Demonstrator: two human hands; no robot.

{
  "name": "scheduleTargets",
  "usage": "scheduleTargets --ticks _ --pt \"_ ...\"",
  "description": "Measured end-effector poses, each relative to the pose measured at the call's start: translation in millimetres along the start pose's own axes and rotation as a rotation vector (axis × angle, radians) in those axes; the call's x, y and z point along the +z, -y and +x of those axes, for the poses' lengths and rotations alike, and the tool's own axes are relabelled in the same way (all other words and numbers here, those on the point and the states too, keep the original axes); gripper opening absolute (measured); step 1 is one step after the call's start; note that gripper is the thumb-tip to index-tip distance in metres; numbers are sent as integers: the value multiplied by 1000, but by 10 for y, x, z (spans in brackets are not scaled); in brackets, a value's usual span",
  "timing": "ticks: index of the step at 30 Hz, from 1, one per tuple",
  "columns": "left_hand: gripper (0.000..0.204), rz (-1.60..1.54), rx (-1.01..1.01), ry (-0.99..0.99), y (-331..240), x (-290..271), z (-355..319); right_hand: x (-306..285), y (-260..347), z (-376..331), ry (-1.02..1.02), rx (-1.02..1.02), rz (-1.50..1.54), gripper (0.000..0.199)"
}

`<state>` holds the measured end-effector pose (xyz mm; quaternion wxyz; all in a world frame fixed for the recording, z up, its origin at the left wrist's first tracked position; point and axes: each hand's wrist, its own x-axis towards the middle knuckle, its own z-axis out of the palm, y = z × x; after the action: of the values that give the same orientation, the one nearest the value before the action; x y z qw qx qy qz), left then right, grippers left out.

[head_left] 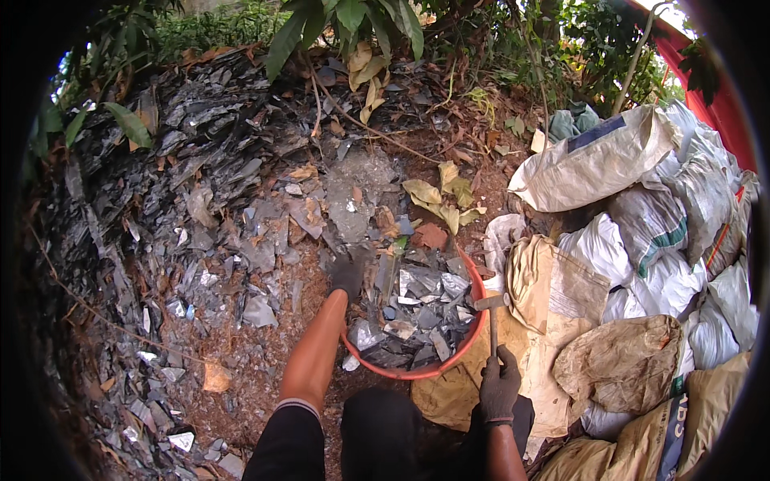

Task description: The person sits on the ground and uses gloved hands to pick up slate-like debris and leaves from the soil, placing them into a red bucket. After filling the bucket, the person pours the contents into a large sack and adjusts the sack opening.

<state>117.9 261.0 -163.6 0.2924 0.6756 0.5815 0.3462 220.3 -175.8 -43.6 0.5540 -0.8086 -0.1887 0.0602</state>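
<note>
In my right hand (500, 383), in a dark work glove, is a small hammer (493, 329), held upright by its handle. The metal head is up, beside the right rim of a red-orange basin (425, 372). Flat shiny grey shards (417, 309), some mirror-bright, fill the basin in front of me. My left hand (348, 274), also in a dark glove, reaches to the basin's far left side, over broken pieces there. Its fingers are blurred and blend into the dark shards, so whether it holds anything is hidden.
A slope of dark layered flakes (184, 144) rises on the left. Several stuffed white sacks (658, 216) are piled on the right, with brown sacking (553, 353) beside the basin. A flat grey stone (357, 192) lies beyond the basin. Leafy branches (345, 20) hang at the top.
</note>
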Motion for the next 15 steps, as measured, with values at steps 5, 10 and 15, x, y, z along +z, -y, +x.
scheduleTargets --ticks 5,10,15 --pt "36 -186 236 607 -879 -106 -869 -61 66 44 -73 -16 21 32" --pt "38 190 600 235 -473 42 -819 284 171 5 -77 -400 -62 31" --pt "59 29 308 270 -489 -330 -1029 342 86 -131 81 -338 -486 33"
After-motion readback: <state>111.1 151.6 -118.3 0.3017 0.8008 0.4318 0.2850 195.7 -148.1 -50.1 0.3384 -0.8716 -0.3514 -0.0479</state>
